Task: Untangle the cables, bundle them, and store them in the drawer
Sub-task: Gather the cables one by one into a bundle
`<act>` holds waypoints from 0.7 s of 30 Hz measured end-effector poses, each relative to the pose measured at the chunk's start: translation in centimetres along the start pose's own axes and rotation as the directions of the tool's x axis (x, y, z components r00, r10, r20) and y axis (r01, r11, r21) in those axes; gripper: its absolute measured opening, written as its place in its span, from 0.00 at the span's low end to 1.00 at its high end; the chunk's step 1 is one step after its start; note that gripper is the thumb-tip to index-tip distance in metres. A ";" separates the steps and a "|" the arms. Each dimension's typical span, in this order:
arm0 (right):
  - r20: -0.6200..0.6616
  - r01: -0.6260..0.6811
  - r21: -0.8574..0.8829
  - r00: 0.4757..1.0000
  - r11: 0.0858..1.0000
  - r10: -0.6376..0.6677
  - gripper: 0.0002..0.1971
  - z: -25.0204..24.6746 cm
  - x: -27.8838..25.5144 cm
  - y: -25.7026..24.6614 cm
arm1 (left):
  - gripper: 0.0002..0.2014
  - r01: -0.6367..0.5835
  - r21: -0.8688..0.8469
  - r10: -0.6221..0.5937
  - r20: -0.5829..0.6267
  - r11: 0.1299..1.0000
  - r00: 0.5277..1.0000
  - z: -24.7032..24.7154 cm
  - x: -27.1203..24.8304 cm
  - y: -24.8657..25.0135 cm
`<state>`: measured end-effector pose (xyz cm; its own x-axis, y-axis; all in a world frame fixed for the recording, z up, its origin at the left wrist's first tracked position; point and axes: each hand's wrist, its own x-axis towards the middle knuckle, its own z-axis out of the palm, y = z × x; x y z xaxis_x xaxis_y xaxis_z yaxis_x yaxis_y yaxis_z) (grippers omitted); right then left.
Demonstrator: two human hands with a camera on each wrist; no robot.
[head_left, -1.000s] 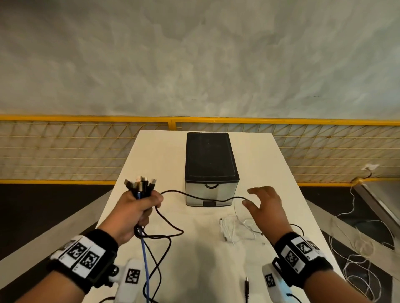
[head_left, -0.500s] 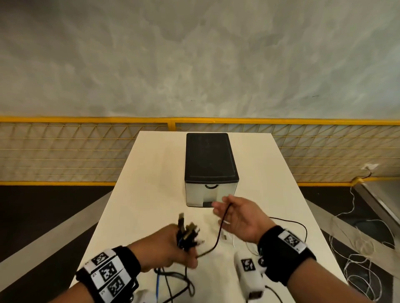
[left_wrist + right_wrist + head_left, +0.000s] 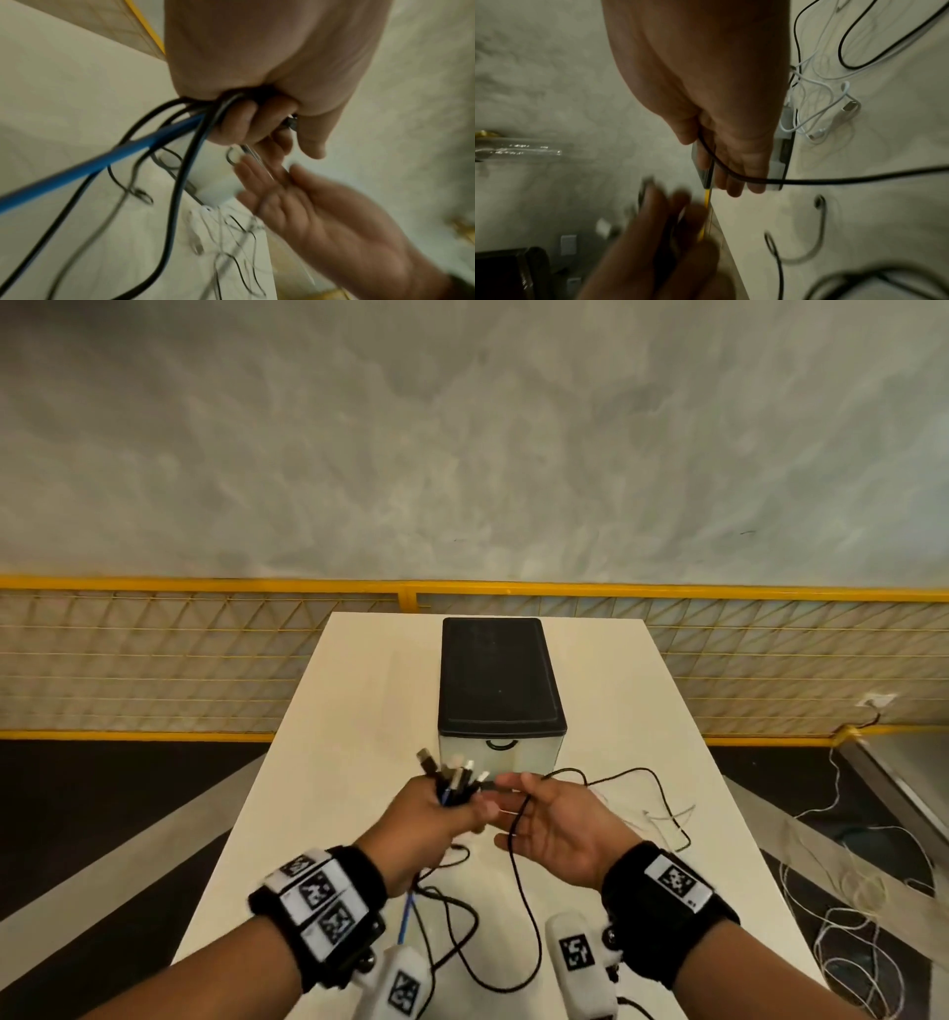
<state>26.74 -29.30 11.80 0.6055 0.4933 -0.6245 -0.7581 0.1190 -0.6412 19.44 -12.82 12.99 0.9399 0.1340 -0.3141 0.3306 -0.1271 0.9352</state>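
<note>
My left hand (image 3: 441, 809) grips a bundle of cable ends (image 3: 452, 775), plugs sticking up, just in front of the drawer box (image 3: 500, 680). Black cables and a blue cable (image 3: 408, 916) hang from that fist (image 3: 257, 125) to the table. My right hand (image 3: 554, 824) is beside it, palm up with fingers nearly straight. One black cable (image 3: 518, 875) lies across its palm and fingers (image 3: 734, 174), then trails right in a loop (image 3: 642, 778). The box's drawer front (image 3: 500, 747) is closed.
Thin white cables (image 3: 662, 819) lie loose on the white table (image 3: 616, 690) right of my hands, seen as a tangle with plugs (image 3: 834, 113) in the right wrist view. A yellow mesh fence (image 3: 205, 660) runs behind the table. More wire (image 3: 847, 891) lies on the floor at right.
My left hand dropped low with the bundle, then rose forward toward the drawer box. My right hand moved left to meet it, palm turned up with the black cable across it.
</note>
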 end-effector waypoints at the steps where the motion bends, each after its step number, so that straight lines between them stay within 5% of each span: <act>1: 0.026 -0.007 0.006 1.000 1.000 0.007 0.17 0.4 0.0 0.3 | 0.05 -0.030 -0.004 0.030 0.024 1.000 0.999 1.1 0.2 0.4; 6: 0.112 -0.019 0.005 0.994 1.000 0.018 0.20 0.9 0.1 1.1 | 0.03 -0.074 0.046 0.074 0.002 0.996 0.997 3.0 1.0 -0.5; 10: 0.074 -0.033 0.113 0.997 0.993 0.025 0.18 -0.1 0.6 0.2 | 0.10 0.020 0.062 -0.031 0.186 0.998 0.982 2.4 -0.2 -1.3; 16: -0.008 0.025 0.157 1.000 0.987 -0.024 0.14 -1.5 0.8 -2.2 | 0.09 0.085 0.388 -0.274 0.464 0.918 0.842 -1.7 -3.3 -4.9; 21: 0.010 0.002 0.090 1.000 0.996 -0.003 0.13 -1.5 0.6 -0.7 | 0.09 0.162 0.074 -0.172 0.172 0.984 0.970 -2.3 -3.2 -4.4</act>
<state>27.94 -30.34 11.22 0.6053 0.5017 -0.6180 -0.7756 0.1974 -0.5995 14.82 -10.44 10.27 0.8694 -0.0171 -0.4939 0.4836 -0.1763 0.8574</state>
